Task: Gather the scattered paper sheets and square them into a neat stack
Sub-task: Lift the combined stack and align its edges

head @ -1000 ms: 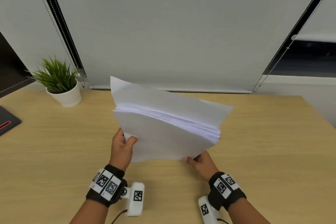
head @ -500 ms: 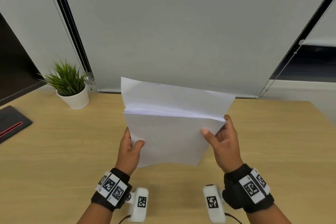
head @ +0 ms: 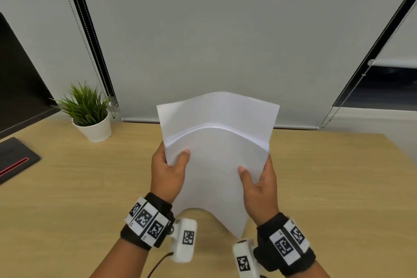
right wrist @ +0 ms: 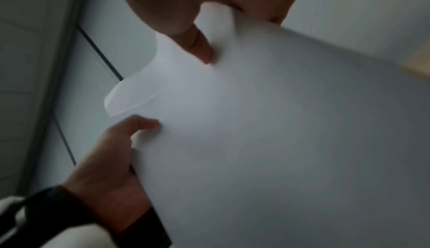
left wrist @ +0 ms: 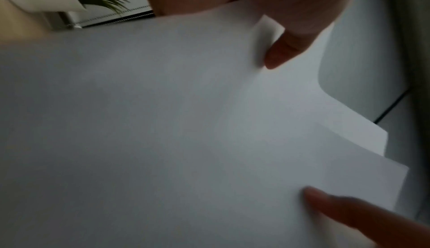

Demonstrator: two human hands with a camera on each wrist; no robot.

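A thick stack of white paper sheets (head: 216,165) stands nearly upright above the wooden desk (head: 79,187), bowed outward in the middle, its lower edge near the desk. My left hand (head: 168,169) grips its left edge, thumb on the front. My right hand (head: 257,178) grips the right edge the same way. One back sheet rises higher than the rest. In the left wrist view the paper stack (left wrist: 163,132) fills the picture under my left thumb (left wrist: 279,53). In the right wrist view the paper stack (right wrist: 279,141) lies under my right thumb (right wrist: 200,49).
A small green plant in a white pot (head: 90,117) stands at the back left. A dark monitor (head: 18,88) and its black base with a red stripe (head: 15,160) sit at the far left. Window blinds (head: 225,29) hang behind the desk.
The stack has swung from landscape to portrait and now stands upright and bowed. My right hand went from the bottom corner up to the right edge; my left hand slid higher.
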